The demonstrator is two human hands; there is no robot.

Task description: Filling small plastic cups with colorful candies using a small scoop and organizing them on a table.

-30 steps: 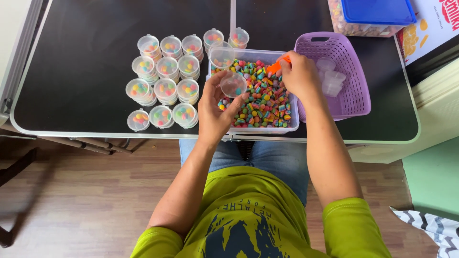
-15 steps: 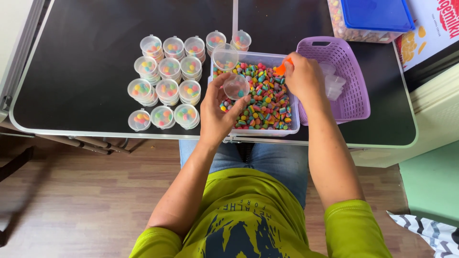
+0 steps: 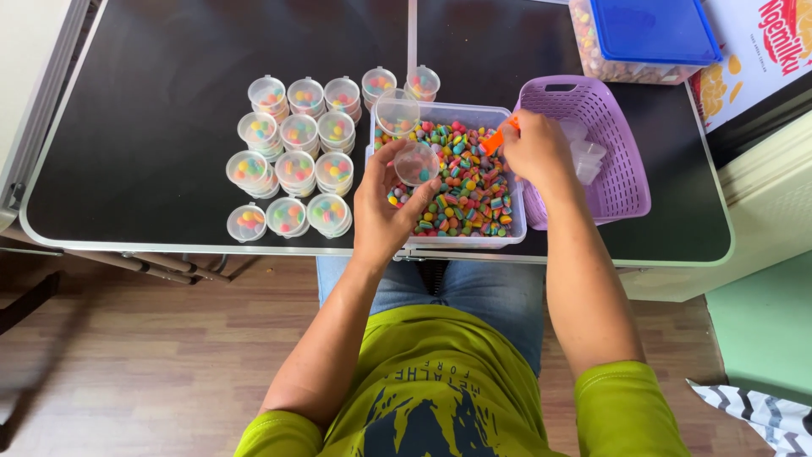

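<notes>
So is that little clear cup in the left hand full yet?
Nearly empty. The small clear cup in the left hand shows only a candy or two at its bottom, unlike the filled cups on the table.

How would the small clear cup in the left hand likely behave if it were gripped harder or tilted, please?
The small clear cup looks thin-walled, so it would probably flex under a harder squeeze. Nearly empty, it is likely very light. Its lid hangs open, so tilting may spill the few candies.

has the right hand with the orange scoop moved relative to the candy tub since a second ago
No. The right hand stays over the clear candy tub's far right corner, beside the purple basket; only the camera shifted.
</notes>
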